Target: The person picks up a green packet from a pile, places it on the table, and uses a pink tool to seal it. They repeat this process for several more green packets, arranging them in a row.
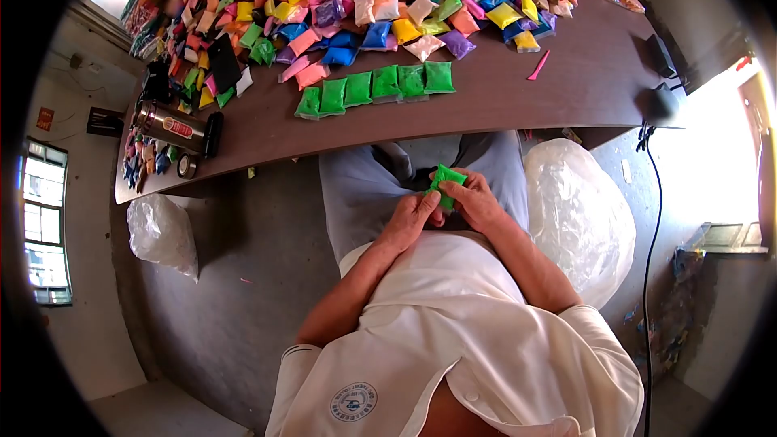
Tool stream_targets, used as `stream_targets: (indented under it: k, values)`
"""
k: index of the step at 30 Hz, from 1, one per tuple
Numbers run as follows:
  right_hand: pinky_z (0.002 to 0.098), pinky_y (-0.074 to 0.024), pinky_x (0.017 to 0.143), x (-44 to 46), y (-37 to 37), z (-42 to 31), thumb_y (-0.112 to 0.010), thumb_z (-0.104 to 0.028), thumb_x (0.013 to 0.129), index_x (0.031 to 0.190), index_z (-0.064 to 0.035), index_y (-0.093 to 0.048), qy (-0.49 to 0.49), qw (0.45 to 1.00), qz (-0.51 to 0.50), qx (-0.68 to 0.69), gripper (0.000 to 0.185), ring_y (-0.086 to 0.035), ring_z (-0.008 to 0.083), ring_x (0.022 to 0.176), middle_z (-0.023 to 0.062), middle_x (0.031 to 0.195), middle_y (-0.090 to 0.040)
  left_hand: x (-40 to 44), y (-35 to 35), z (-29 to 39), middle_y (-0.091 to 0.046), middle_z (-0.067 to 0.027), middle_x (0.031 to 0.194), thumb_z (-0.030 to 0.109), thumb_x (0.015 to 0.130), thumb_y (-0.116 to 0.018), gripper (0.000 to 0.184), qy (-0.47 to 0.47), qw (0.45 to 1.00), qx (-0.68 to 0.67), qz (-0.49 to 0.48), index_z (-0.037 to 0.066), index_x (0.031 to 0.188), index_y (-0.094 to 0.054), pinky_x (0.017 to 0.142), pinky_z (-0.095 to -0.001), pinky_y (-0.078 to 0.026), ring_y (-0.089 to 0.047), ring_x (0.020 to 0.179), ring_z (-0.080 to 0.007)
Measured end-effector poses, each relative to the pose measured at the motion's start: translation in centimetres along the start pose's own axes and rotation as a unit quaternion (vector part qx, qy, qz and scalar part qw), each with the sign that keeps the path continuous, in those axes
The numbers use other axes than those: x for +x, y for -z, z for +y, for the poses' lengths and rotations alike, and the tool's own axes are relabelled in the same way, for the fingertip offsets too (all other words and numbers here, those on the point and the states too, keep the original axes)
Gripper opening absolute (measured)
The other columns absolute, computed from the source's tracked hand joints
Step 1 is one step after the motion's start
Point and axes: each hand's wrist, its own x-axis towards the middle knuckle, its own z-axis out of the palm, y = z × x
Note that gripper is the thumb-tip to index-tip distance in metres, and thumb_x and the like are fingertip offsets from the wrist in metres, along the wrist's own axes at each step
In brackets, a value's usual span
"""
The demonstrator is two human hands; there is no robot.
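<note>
Our left hand and right hand pinch a bright-green square plastic packet over our grey-trousered lap, beside the brown flat worktop; squeezing too hard could burst it, gripping slackly drop it.

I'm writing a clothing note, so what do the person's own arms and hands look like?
The left hand and right hand are ungloved, the forearms bare. The short sleeves are off-white; the left one has a thin dark line near its cuff.

Left hand beside right hand, fingers bent, forearms converging
</note>
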Motion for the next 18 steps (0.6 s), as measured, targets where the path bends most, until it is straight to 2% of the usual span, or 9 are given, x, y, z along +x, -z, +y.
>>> stream_targets:
  k: [7,9,10,18]
  values:
    - [0.0303,-0.0492,0.050,0.06,-0.12,-0.01,-0.055,-0.012,0.087,0.098,0.0035,-0.055,-0.067,0.992,0.049,0.095,0.019,-0.059,0.0201,0.055,0.0118,0.071,-0.059,-0.18,-0.18,0.56,-0.057,-0.0066,0.067,0.050,0.090,-0.043,0.054,0.004,1.000,-0.004,0.001,0.002,0.067,-0.054,0.064,-0.0258,-0.044,-0.053,0.064,-0.0134]
    - [0.0302,-0.0491,0.050,-0.05,0.06,0.17,-0.055,-0.013,0.086,0.097,0.0033,-0.055,-0.008,0.999,-0.002,0.048,0.019,-0.059,0.0201,0.055,0.0121,0.070,-0.059,-0.14,-0.21,0.37,-0.057,-0.0065,0.067,0.049,0.090,-0.043,0.053,0.007,1.000,-0.002,-0.002,0.002,0.067,-0.054,0.064,-0.0259,-0.044,-0.053,0.064,-0.0134]
    - [0.0302,-0.0491,0.050,-0.07,0.07,0.22,-0.055,-0.013,0.086,0.097,0.0033,-0.055,-0.009,0.999,-0.002,0.048,0.019,-0.059,0.0201,0.055,0.0121,0.070,-0.059,-0.15,-0.22,0.34,-0.057,-0.0065,0.067,0.049,0.090,-0.043,0.053,0.010,1.000,0.001,-0.005,0.002,0.067,-0.054,0.064,-0.0260,-0.044,-0.053,0.064,-0.0135]
    - [0.0282,-0.0486,0.048,-0.04,-0.65,-0.27,-0.055,-0.016,0.088,0.092,0.0025,-0.057,0.011,0.998,0.049,0.022,0.019,-0.058,0.0182,0.054,0.0109,0.071,-0.060,-0.07,-0.17,0.26,-0.058,-0.0065,0.068,0.048,0.090,-0.044,0.053,0.015,1.000,-0.012,0.005,0.002,0.068,-0.055,0.065,-0.0257,-0.044,-0.053,0.065,-0.0136]
